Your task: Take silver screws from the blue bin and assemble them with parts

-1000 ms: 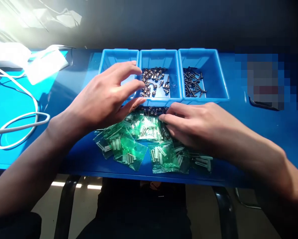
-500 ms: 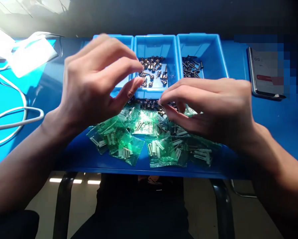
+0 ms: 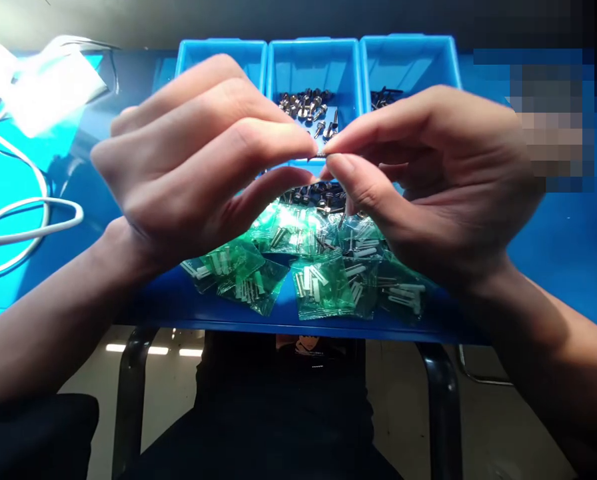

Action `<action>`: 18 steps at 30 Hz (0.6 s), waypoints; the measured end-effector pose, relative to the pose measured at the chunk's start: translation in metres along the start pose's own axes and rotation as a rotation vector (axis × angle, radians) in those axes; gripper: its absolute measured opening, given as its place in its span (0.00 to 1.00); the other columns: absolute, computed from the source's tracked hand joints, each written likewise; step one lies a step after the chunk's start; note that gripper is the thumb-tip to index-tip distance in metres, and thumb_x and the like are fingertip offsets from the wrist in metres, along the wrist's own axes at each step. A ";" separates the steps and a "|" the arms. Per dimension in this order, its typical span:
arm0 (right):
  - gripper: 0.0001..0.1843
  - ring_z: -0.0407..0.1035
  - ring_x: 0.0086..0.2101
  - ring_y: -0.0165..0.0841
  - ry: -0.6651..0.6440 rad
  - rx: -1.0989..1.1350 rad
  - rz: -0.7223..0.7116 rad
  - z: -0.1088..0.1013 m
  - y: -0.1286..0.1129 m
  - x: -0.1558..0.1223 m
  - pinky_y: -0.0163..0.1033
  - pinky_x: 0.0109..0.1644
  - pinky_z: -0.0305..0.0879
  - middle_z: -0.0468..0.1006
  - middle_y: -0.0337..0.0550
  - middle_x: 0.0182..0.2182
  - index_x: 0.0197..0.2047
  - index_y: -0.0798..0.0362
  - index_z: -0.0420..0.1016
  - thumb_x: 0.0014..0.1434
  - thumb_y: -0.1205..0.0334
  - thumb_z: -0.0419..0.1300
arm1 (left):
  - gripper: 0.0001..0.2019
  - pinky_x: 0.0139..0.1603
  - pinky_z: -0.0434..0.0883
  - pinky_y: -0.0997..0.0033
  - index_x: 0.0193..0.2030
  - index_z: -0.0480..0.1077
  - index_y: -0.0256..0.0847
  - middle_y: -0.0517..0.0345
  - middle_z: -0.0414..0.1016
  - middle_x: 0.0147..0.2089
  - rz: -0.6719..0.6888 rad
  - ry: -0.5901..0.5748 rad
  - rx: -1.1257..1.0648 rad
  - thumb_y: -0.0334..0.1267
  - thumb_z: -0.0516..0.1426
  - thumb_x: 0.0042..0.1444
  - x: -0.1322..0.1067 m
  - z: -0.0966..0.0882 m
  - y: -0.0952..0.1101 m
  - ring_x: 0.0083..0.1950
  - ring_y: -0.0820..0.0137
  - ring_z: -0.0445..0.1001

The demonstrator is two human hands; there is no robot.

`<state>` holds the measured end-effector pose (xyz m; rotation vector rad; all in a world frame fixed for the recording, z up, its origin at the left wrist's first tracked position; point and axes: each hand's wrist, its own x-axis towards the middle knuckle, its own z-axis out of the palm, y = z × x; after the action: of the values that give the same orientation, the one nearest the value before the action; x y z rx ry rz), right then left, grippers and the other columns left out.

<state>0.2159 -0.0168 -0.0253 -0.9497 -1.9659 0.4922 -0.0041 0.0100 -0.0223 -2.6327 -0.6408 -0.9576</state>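
My right hand [image 3: 443, 173] pinches a small dark screw [image 3: 316, 157] between thumb and forefinger, its tip pointing left. My left hand [image 3: 193, 160] is right beside it, thumb and forefinger apart above and below the screw's tip; whether the forefinger touches the screw I cannot tell. Behind the hands, the middle blue bin [image 3: 313, 59] holds loose washer-head screws [image 3: 303, 105]. Below the fingers lie more loose screws [image 3: 328, 199] and several green-tinted clear packets [image 3: 323, 287] with screws and white wall plugs inside.
A left blue bin [image 3: 223, 50] and a right blue bin [image 3: 408, 50] with dark screws [image 3: 384, 97] flank the middle one. A white cable [image 3: 38, 230] loops on the blue table [image 3: 568, 267] at left. At right, a patch is pixelated. The table's front edge is near my lap.
Both hands have come up and together in front of the middle bin. The right hand has lifted a screw from near the loose pile. The camera view has shifted slightly.
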 end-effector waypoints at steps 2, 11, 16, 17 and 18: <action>0.09 0.74 0.34 0.32 0.022 0.078 0.016 0.000 -0.001 0.000 0.38 0.32 0.73 0.79 0.42 0.36 0.42 0.58 0.76 0.56 0.67 0.65 | 0.13 0.47 0.76 0.60 0.50 0.70 0.39 0.54 0.78 0.43 -0.021 0.002 0.002 0.38 0.60 0.58 -0.002 0.000 0.000 0.45 0.65 0.77; 0.06 0.74 0.36 0.33 0.011 0.141 0.095 -0.001 -0.007 -0.003 0.40 0.35 0.75 0.79 0.41 0.37 0.41 0.54 0.75 0.61 0.63 0.61 | 0.13 0.44 0.76 0.68 0.50 0.69 0.37 0.54 0.78 0.44 0.032 0.051 0.030 0.37 0.58 0.58 0.000 0.007 0.002 0.44 0.67 0.78; 0.07 0.74 0.37 0.35 -0.040 0.020 0.188 -0.004 -0.013 -0.002 0.44 0.38 0.76 0.78 0.44 0.40 0.42 0.51 0.75 0.64 0.59 0.58 | 0.09 0.36 0.74 0.68 0.43 0.69 0.42 0.60 0.77 0.40 -0.144 -0.054 -0.042 0.42 0.55 0.58 0.005 0.007 0.004 0.41 0.72 0.77; 0.08 0.74 0.38 0.36 -0.044 0.002 0.180 -0.005 -0.014 -0.001 0.45 0.38 0.75 0.79 0.45 0.40 0.43 0.51 0.75 0.64 0.59 0.57 | 0.09 0.36 0.74 0.66 0.42 0.69 0.43 0.60 0.77 0.39 -0.207 -0.118 -0.076 0.44 0.55 0.58 0.006 0.006 0.004 0.42 0.71 0.76; 0.09 0.74 0.37 0.36 -0.050 -0.019 0.168 -0.006 -0.015 -0.001 0.45 0.37 0.74 0.79 0.46 0.39 0.43 0.52 0.75 0.64 0.58 0.57 | 0.10 0.37 0.74 0.65 0.41 0.70 0.43 0.60 0.77 0.39 -0.251 -0.154 -0.109 0.45 0.55 0.57 0.007 0.006 0.003 0.43 0.71 0.76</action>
<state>0.2148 -0.0270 -0.0129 -1.1298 -1.9471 0.5975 0.0049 0.0115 -0.0225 -2.7897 -1.0026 -0.8829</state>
